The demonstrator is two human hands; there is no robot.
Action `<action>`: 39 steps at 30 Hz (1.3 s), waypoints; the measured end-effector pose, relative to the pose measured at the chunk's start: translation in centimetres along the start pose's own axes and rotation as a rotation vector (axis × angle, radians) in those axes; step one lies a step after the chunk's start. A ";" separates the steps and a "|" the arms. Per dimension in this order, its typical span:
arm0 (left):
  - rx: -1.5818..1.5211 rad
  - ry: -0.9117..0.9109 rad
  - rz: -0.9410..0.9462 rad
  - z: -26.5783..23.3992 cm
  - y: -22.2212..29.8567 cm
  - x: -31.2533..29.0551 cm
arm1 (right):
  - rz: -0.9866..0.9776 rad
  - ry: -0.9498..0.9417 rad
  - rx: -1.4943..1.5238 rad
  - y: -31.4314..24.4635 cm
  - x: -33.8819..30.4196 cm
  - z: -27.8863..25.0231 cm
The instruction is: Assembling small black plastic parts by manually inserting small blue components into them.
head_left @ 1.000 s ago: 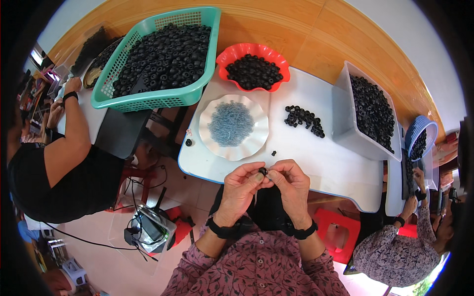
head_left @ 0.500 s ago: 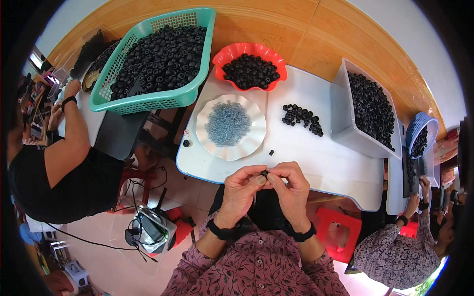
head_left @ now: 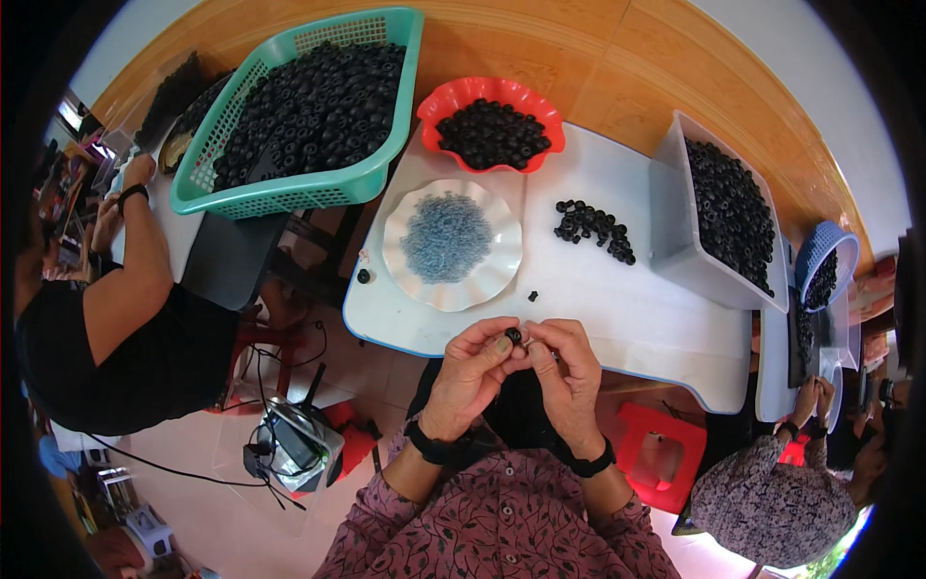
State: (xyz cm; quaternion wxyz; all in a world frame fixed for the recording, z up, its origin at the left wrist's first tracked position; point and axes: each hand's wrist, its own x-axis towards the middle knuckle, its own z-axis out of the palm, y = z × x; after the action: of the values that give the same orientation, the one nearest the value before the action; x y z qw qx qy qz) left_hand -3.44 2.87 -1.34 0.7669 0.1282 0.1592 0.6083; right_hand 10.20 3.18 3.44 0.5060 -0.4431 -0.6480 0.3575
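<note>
My left hand pinches a small round black part with a hole between thumb and fingertips, just off the table's front edge. Close against it, my right hand has thumb and forefinger together; a tiny pale bit shows at the tips, too small to name. Beyond my hands, a white scalloped plate bears a heap of tiny clear bluish pieces. One small black piece lies alone on the white table, and a loose group of black parts lies farther right.
At the back, a red scalloped bowl, a green basket and a grey bin hold many black parts. Another black part sits by the table's left edge. Co-workers sit left and right. A red stool stands below.
My fingertips have drawn slightly apart, and the black part now shows more plainly at my left fingertips. The view has shifted slightly.
</note>
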 end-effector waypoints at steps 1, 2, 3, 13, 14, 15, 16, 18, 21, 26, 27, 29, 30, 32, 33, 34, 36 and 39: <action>-0.039 -0.014 -0.014 -0.1 0.0 0.0 | 0.025 0.013 0.026 0.0 0.1 0.0; -0.040 -0.012 -0.013 -0.2 0.0 0.0 | 0.049 0.026 0.053 0.0 0.1 0.1; -0.044 -0.014 -0.015 -0.3 -0.1 0.0 | 0.051 0.025 0.052 -0.1 0.1 0.2; -0.108 0.015 -0.061 -0.4 0.5 0.0 | 0.091 0.092 -0.148 1.6 1.5 -0.5; -0.109 0.014 -0.059 -0.4 0.5 0.1 | 0.065 0.107 -0.249 1.7 1.9 -0.5; -0.108 0.018 -0.061 -0.3 0.6 0.1 | 0.031 0.118 -0.298 2.2 2.2 -0.5; -0.107 0.025 -0.062 -0.3 0.6 0.0 | 0.030 0.117 -0.299 2.5 2.5 -0.3; -0.059 0.028 -0.037 -0.4 0.7 0.0 | -0.009 0.105 -0.399 3.0 3.1 -0.1; 0.043 0.067 -0.007 0.0 0.8 0.0 | -0.115 0.056 -0.548 3.4 3.6 0.0; 0.104 0.122 0.008 0.2 1.1 0.0 | -0.262 -0.105 -0.766 3.8 4.5 -0.2; 0.109 0.119 0.003 0.1 1.1 0.0 | -0.276 -0.132 -0.788 3.9 4.6 -0.2; 0.113 0.115 -0.001 0.0 1.1 0.0 | -0.261 -0.123 -0.807 4.0 4.7 -0.2; 0.113 0.110 -0.003 0.0 1.1 -0.1 | -0.245 -0.113 -0.826 4.1 4.7 -0.2; 0.113 0.103 -0.005 0.0 1.1 -0.1 | -0.214 -0.084 -0.808 4.4 4.7 -0.2; 0.131 0.108 0.001 0.1 1.1 -0.1 | -0.181 -0.056 -0.789 4.5 4.6 -0.2; 0.150 0.114 0.009 0.2 1.2 -0.1 | -0.183 -0.057 -0.788 4.3 4.5 -0.3; 0.148 0.111 0.022 0.4 1.2 0.0 | 0.108 -0.023 -0.392 3.5 4.0 -0.6; 0.147 0.101 0.035 1.2 1.2 0.1 | 0.343 0.019 0.075 3.7 2.8 -1.2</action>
State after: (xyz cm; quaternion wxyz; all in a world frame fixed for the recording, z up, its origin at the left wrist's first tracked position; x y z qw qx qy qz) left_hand -4.00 3.23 0.18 0.7357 0.1559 0.2399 0.6139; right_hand 11.86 7.12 1.34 0.4599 -0.5314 -0.5441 0.4584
